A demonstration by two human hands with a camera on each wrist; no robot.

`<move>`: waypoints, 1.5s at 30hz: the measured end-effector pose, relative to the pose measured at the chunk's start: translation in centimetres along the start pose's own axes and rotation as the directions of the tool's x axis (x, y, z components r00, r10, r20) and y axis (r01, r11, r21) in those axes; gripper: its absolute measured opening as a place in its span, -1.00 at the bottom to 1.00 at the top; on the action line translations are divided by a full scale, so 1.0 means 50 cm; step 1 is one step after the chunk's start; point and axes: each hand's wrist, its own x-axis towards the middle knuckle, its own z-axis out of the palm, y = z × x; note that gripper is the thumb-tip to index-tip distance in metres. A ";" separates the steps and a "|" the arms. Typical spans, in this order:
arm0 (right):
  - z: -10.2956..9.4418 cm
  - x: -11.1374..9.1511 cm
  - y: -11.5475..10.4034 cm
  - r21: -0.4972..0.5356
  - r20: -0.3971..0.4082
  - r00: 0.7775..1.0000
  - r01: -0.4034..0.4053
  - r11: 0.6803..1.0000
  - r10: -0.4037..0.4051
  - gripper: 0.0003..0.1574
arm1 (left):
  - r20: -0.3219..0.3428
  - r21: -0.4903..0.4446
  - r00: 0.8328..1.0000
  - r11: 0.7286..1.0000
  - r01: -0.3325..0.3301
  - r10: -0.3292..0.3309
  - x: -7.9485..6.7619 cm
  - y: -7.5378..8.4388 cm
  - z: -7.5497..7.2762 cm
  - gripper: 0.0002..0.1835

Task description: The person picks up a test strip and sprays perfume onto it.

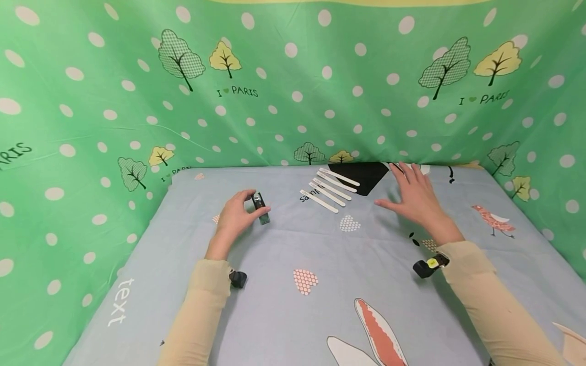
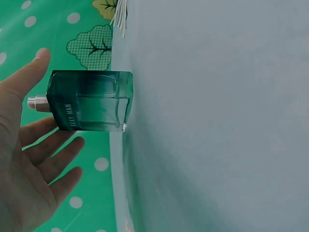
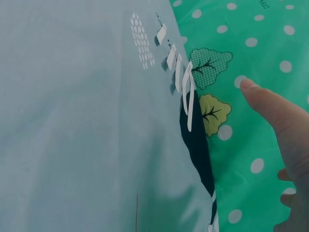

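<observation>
Head view: the person's two hands are working well apart over a pale blue worktop [image 1: 270,259]. The left hand [image 1: 233,214] is reaching round the top of a green glass bottle [image 1: 264,217], thumb and fingers spreading to either side of it. In the left wrist view the thumb is showing clear of the glass, while the index fingertip is disappearing behind it, so I cannot tell whether that finger is touching. The bottle is standing upright on the worktop, its silver nozzle [image 2: 41,103] pointing toward the palm. The right hand [image 1: 418,201] is holding nothing, its fingers fanning out near a black printed patch [image 1: 368,175]. Between the hands, five white sticks [image 1: 319,201] are lying side by side, aslant. Behind, a green dotted curtain [image 1: 293,119] is hanging.
</observation>
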 end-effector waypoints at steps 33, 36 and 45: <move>0.023 0.028 -0.035 0.147 0.021 0.999 0.030 0.989 -0.034 0.24 | 0.011 -0.268 0.999 0.962 0.053 -0.052 0.007 0.004 0.007 -0.31; 0.030 0.031 -0.043 0.166 0.033 0.999 0.032 0.986 -0.038 0.22 | 0.020 -0.273 0.998 0.960 0.061 -0.057 0.003 -0.002 0.007 -0.31; 0.047 0.048 -0.059 0.219 0.046 0.999 -0.002 0.976 -0.008 0.20 | 0.031 -0.276 0.997 0.958 0.074 -0.068 0.000 -0.006 -0.001 -0.30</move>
